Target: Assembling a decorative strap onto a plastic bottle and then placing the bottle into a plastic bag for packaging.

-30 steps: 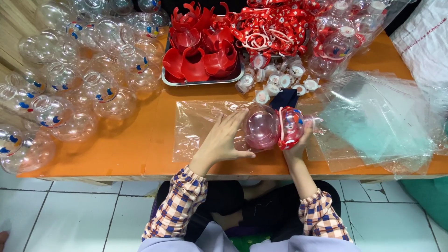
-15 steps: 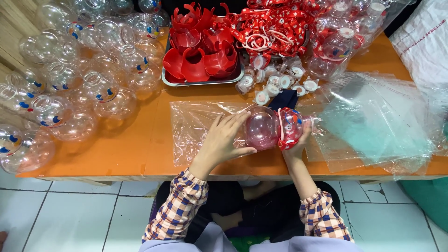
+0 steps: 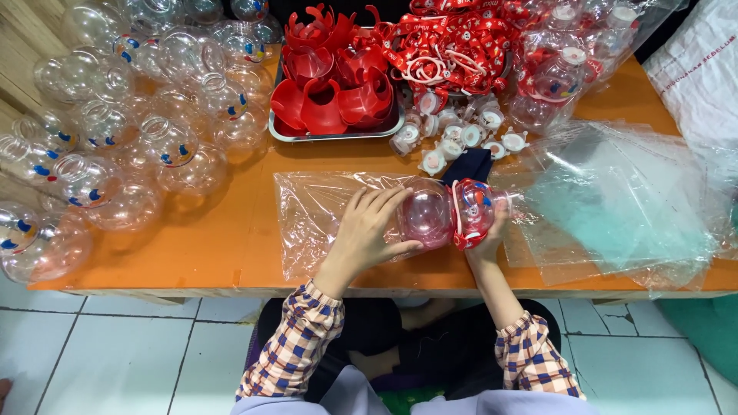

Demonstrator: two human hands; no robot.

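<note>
Landmark: the round clear bottle (image 3: 430, 219), lying on its side on the orange surface (image 3: 231, 253) near the front edge.

Left hand (image 3: 369, 230): fingers spread over the bottle's base end and over the clear plastic bag (image 3: 323, 211) beside it; palm flat, grip loose, apparently pinning both down so neither slides.

Right hand (image 3: 484, 230): under the red-collared cap end (image 3: 473, 211), grip closed around it (thumb hidden), likely to stop the bottle rolling.

Right of the bottle: a loose stack of clear bags (image 3: 623, 207), within easy reach.

Just beyond the bottle: small white caps (image 3: 453, 138).

Further back: a metal tray (image 3: 334, 134) of red plastic parts, and red straps (image 3: 453, 46).

Far left: empty clear bottles (image 3: 131, 138) heaped together, probably stock kept apart.
</note>
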